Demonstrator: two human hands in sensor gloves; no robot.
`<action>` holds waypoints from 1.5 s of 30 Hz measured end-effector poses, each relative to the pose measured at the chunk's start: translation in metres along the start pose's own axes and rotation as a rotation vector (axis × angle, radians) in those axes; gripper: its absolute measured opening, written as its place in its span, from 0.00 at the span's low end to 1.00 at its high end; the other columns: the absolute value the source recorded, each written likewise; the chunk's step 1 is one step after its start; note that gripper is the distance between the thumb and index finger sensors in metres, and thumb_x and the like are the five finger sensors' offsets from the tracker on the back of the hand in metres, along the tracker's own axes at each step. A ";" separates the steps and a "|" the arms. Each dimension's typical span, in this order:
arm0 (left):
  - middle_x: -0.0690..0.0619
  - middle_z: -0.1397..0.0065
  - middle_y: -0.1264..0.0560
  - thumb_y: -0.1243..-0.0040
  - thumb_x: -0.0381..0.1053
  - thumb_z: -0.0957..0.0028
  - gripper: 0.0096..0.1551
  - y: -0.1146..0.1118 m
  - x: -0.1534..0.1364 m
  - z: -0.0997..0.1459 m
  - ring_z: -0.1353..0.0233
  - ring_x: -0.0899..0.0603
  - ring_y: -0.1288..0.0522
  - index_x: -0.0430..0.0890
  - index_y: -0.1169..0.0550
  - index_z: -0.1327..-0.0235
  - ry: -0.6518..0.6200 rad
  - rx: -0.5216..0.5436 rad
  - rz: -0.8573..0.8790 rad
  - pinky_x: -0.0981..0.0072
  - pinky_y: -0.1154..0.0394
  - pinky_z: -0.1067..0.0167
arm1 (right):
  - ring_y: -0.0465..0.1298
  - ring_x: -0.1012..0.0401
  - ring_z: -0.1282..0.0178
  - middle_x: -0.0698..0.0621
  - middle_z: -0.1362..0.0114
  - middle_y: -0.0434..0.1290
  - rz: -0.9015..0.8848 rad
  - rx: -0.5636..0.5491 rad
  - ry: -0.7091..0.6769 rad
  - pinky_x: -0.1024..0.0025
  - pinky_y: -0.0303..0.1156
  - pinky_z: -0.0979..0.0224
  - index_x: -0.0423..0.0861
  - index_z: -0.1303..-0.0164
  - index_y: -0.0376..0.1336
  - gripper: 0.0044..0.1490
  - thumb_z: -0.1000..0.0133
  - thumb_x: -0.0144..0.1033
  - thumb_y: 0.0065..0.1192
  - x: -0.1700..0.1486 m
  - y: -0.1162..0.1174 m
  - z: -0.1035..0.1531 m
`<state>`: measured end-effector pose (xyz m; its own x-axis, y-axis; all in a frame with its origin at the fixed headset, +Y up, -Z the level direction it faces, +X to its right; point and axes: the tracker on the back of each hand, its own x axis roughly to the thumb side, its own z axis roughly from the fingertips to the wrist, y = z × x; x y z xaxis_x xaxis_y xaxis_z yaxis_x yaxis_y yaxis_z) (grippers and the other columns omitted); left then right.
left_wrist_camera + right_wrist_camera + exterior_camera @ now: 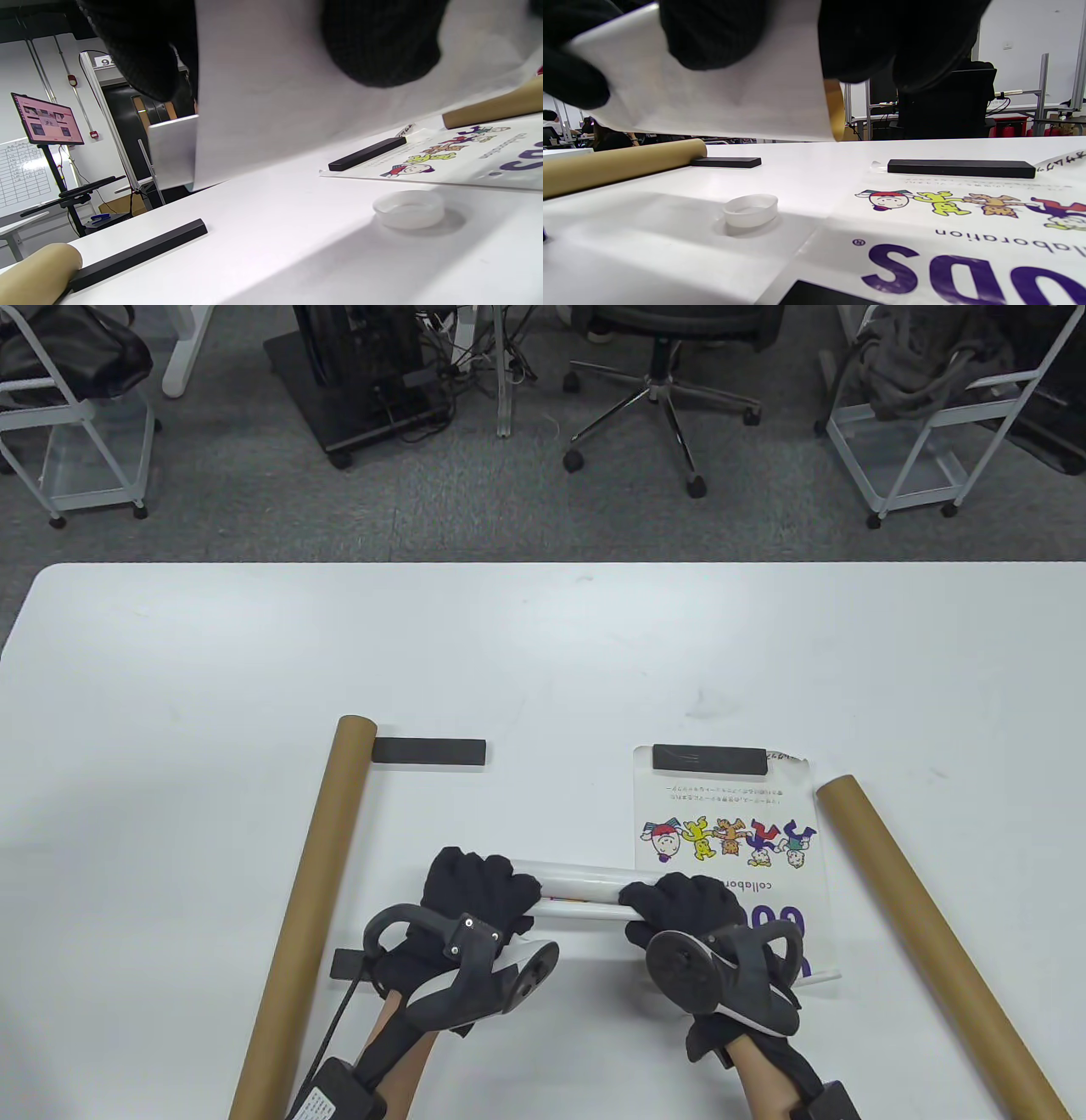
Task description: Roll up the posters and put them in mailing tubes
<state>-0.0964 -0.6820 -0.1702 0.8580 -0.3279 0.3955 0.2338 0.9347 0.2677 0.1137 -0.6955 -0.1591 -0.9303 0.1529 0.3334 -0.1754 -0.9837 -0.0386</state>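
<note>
Left hand [475,899]: curled round the left end of the rolled poster [581,891], held just above the worktop [543,661].
Right hand [687,903]: gripped the roll's right end.
Flat poster [725,823]: lay printed side up beneath the right hand, a black bar [709,757] on its far edge.
Mailing tubes: one [310,899] left of the hands, one [933,933] on the right.
Second black bar [429,751]: touched the left tube's far end.
Clear cap [751,209]: under the roll.
</note>
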 end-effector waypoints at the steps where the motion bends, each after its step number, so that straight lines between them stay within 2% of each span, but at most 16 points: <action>1: 0.60 0.38 0.22 0.41 0.63 0.52 0.22 0.000 0.000 0.000 0.39 0.49 0.19 0.65 0.22 0.44 0.003 -0.004 -0.012 0.44 0.28 0.24 | 0.77 0.49 0.46 0.51 0.40 0.75 -0.005 0.008 -0.001 0.37 0.69 0.28 0.51 0.35 0.65 0.28 0.46 0.43 0.59 0.000 0.000 0.000; 6: 0.59 0.35 0.23 0.42 0.63 0.51 0.25 -0.001 0.001 -0.001 0.37 0.48 0.20 0.65 0.22 0.39 0.020 -0.016 -0.025 0.43 0.28 0.23 | 0.74 0.47 0.42 0.46 0.33 0.71 0.012 0.014 0.006 0.35 0.67 0.27 0.51 0.35 0.67 0.29 0.47 0.44 0.59 0.001 0.001 0.000; 12: 0.63 0.37 0.21 0.42 0.64 0.52 0.32 -0.003 -0.001 0.000 0.39 0.51 0.18 0.62 0.26 0.31 0.007 -0.020 -0.012 0.46 0.27 0.24 | 0.75 0.49 0.45 0.48 0.38 0.72 0.004 0.004 -0.005 0.37 0.69 0.28 0.49 0.33 0.66 0.31 0.47 0.44 0.60 0.000 -0.002 0.001; 18: 0.65 0.38 0.19 0.42 0.64 0.54 0.38 -0.004 -0.006 0.000 0.40 0.54 0.15 0.61 0.30 0.26 0.019 -0.014 0.005 0.48 0.25 0.24 | 0.79 0.50 0.44 0.50 0.38 0.76 -0.046 -0.037 0.006 0.39 0.71 0.28 0.48 0.31 0.64 0.34 0.49 0.45 0.60 -0.005 -0.003 0.001; 22: 0.64 0.37 0.19 0.47 0.62 0.51 0.30 -0.006 -0.006 0.000 0.39 0.52 0.15 0.63 0.27 0.32 0.020 -0.024 0.048 0.47 0.26 0.24 | 0.77 0.48 0.42 0.48 0.35 0.74 -0.057 -0.026 0.015 0.37 0.69 0.28 0.46 0.28 0.62 0.33 0.45 0.42 0.54 -0.005 -0.002 0.000; 26: 0.62 0.38 0.20 0.49 0.60 0.49 0.28 -0.006 -0.005 -0.001 0.40 0.50 0.18 0.62 0.28 0.33 0.027 -0.027 0.065 0.45 0.27 0.24 | 0.73 0.46 0.43 0.44 0.34 0.70 -0.072 -0.002 0.011 0.33 0.65 0.27 0.44 0.24 0.57 0.34 0.41 0.41 0.48 -0.004 -0.002 0.001; 27: 0.62 0.38 0.21 0.48 0.61 0.49 0.28 -0.005 -0.005 -0.001 0.41 0.50 0.18 0.62 0.28 0.33 0.029 -0.020 0.054 0.45 0.27 0.24 | 0.73 0.47 0.43 0.44 0.34 0.69 -0.067 -0.002 0.011 0.33 0.66 0.27 0.45 0.24 0.57 0.34 0.41 0.42 0.48 -0.004 -0.002 0.001; 29: 0.63 0.39 0.21 0.43 0.59 0.50 0.27 -0.004 -0.003 -0.001 0.41 0.51 0.18 0.63 0.27 0.35 0.027 -0.008 0.022 0.46 0.27 0.24 | 0.73 0.48 0.45 0.45 0.35 0.69 -0.045 -0.001 0.014 0.34 0.66 0.27 0.45 0.25 0.57 0.36 0.44 0.44 0.56 -0.002 -0.002 0.000; 32: 0.63 0.34 0.23 0.37 0.52 0.49 0.26 -0.005 -0.001 0.001 0.37 0.51 0.19 0.65 0.27 0.37 0.015 -0.005 -0.045 0.46 0.27 0.23 | 0.74 0.50 0.46 0.47 0.36 0.70 0.000 -0.012 0.024 0.38 0.69 0.29 0.48 0.28 0.58 0.32 0.44 0.37 0.57 0.001 -0.001 0.000; 37: 0.63 0.33 0.24 0.37 0.50 0.49 0.26 -0.007 0.000 0.001 0.35 0.51 0.19 0.66 0.27 0.36 0.016 -0.007 -0.026 0.46 0.27 0.23 | 0.74 0.49 0.45 0.46 0.35 0.69 0.028 -0.018 0.013 0.38 0.71 0.30 0.50 0.29 0.59 0.30 0.44 0.34 0.55 0.002 0.000 0.000; 40: 0.57 0.29 0.27 0.38 0.51 0.48 0.25 -0.005 0.000 0.001 0.32 0.47 0.22 0.66 0.25 0.37 0.037 0.025 -0.043 0.43 0.29 0.23 | 0.72 0.46 0.41 0.43 0.30 0.67 0.010 -0.031 0.019 0.36 0.68 0.29 0.51 0.31 0.62 0.28 0.44 0.34 0.57 0.000 -0.001 0.000; 45: 0.60 0.31 0.25 0.38 0.53 0.49 0.28 -0.002 0.001 0.001 0.34 0.49 0.21 0.65 0.25 0.32 0.034 0.008 -0.043 0.44 0.27 0.24 | 0.72 0.46 0.41 0.44 0.32 0.67 -0.004 -0.036 0.037 0.36 0.68 0.28 0.51 0.30 0.63 0.29 0.45 0.35 0.58 -0.004 -0.002 0.000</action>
<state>-0.0960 -0.6846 -0.1694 0.8621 -0.3627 0.3538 0.2672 0.9187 0.2908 0.1181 -0.6944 -0.1603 -0.9407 0.1613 0.2984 -0.1904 -0.9792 -0.0708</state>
